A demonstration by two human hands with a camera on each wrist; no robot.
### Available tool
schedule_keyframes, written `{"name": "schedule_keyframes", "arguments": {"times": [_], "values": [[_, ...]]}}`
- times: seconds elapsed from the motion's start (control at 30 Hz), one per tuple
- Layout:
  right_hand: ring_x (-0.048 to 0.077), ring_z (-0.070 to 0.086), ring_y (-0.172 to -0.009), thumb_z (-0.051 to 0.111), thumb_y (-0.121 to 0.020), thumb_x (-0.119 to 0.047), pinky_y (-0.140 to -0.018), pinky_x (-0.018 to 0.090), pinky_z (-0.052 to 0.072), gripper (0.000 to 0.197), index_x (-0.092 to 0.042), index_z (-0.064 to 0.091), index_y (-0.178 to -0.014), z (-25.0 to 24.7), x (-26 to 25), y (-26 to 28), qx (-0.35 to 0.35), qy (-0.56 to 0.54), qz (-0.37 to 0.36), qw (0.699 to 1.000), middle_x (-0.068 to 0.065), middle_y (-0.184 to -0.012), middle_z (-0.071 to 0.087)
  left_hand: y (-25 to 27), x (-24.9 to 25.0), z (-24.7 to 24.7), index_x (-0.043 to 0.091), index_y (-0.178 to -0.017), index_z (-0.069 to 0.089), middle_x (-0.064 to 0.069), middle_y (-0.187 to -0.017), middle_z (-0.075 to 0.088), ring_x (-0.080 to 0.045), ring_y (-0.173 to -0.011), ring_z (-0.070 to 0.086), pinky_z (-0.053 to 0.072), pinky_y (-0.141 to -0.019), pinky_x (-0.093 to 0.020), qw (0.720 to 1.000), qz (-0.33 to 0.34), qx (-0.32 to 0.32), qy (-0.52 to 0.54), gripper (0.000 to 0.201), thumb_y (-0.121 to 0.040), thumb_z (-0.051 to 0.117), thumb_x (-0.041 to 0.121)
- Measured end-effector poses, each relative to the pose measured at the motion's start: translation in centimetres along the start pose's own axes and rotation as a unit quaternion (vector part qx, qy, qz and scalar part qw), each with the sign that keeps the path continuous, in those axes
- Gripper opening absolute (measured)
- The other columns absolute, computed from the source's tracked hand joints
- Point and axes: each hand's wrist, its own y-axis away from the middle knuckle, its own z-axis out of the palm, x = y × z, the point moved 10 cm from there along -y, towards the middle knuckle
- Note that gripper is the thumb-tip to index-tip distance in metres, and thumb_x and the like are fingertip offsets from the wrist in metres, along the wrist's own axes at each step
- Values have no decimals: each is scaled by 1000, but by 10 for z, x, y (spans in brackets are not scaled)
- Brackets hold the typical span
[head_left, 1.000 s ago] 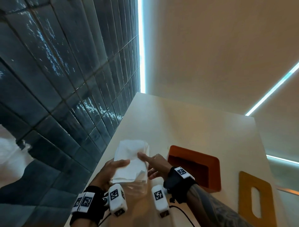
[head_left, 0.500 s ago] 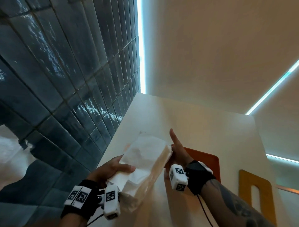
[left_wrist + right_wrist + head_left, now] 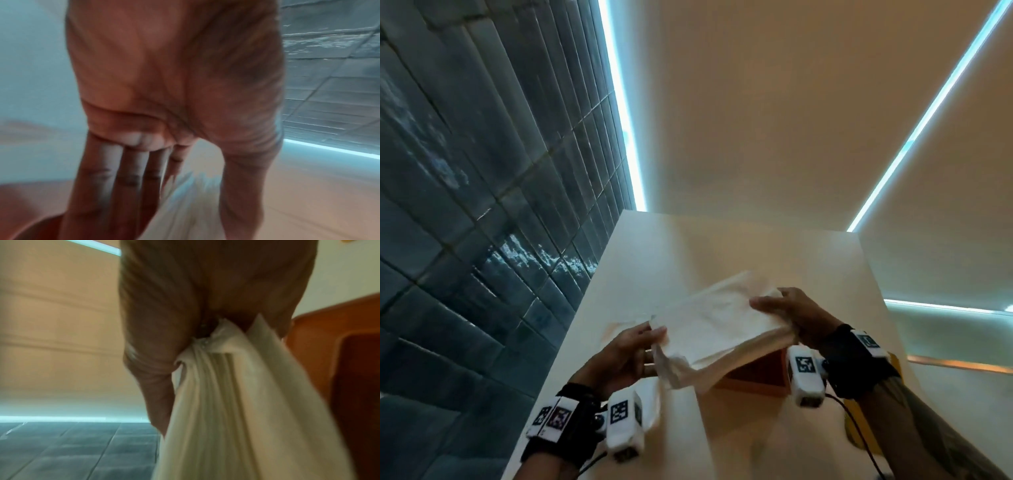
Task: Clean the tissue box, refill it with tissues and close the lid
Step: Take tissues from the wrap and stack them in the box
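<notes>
Head view: right hand (image 3: 796,317) gripped one end of the tissues (image 3: 719,329), bunched in its palm; left hand (image 3: 625,354) pinched the other end. Stack hung above the orange box (image 3: 760,377) on the counter (image 3: 722,246).

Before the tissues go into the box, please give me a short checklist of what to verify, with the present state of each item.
1. Right hand grips one end of the tissues: ok.
2. Left hand grips the other end: ok in the head view; its wrist view is blurred.
3. Tissues held as a neat stack: not ok, a loose part droops between the hands.
4. Box open at the top: ok, seen in the right wrist view.
5. Box inside clean and empty: cannot tell, it is dark and mostly hidden.
6. Lid off the box: ok, an edge shows behind the right wrist.
</notes>
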Motion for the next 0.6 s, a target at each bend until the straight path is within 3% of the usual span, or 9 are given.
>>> {"name": "schedule_keyframes", "arguments": {"times": [0.07,0.13,0.17,0.27,0.33,0.47,0.6], "values": [[37,71,-87,75,-78,-19,-76,38,60,40,6,67,-109,-24,2,6,42,-21,-22,999,26,-107,71,-12,-2,8,10,-99,73,-14,-98,75,-29,-87,73,61,-75,-40,999,3,16,34,60,-53,90,45],[43,68,-97,77,-74,-22,-87,47,56,47,5,66,-111,-40,8,12,79,-39,-29,996,26,-110,70,-23,-3,18,16,-114,70,-9,-113,73,-30,-105,68,53,-94,-48,999,2,34,2,60,-69,77,55],[42,69,-98,77,-72,-23,-88,48,56,50,5,66,-111,-45,12,15,95,-42,-31,994,25,-109,71,-29,-3,25,18,-119,66,-9,-118,71,-32,-110,65,50,-97,-51,999,1,43,-26,58,-76,70,56],[39,70,-97,80,-68,-29,-88,50,56,59,5,63,-114,-55,28,20,123,-46,-17,991,21,-109,72,-49,2,38,10,-119,61,-16,-117,70,-35,-103,67,57,-85,-45,989,22,99,-105,42,-88,66,38],[39,69,-99,77,-74,-29,-91,51,55,54,3,62,-114,-57,40,23,122,-61,2,991,20,-110,72,-62,3,35,5,-115,60,-19,-115,69,-31,-97,68,58,-80,-43,975,45,161,-146,34,-88,69,23],[42,65,-106,68,-87,-18,-95,52,52,36,5,63,-115,-57,68,28,115,-77,63,988,23,-113,69,-78,-13,25,7,-103,65,-13,-102,73,-28,-90,70,58,-84,-51,950,27,227,-214,29,-80,76,22],[47,63,-107,67,-84,-2,-97,55,49,33,14,61,-113,-68,90,29,152,-32,123,980,32,-115,65,-82,-26,21,7,-100,68,-12,-96,74,-27,-85,71,60,-80,-46,929,9,251,-271,28,-77,77,21]]}}
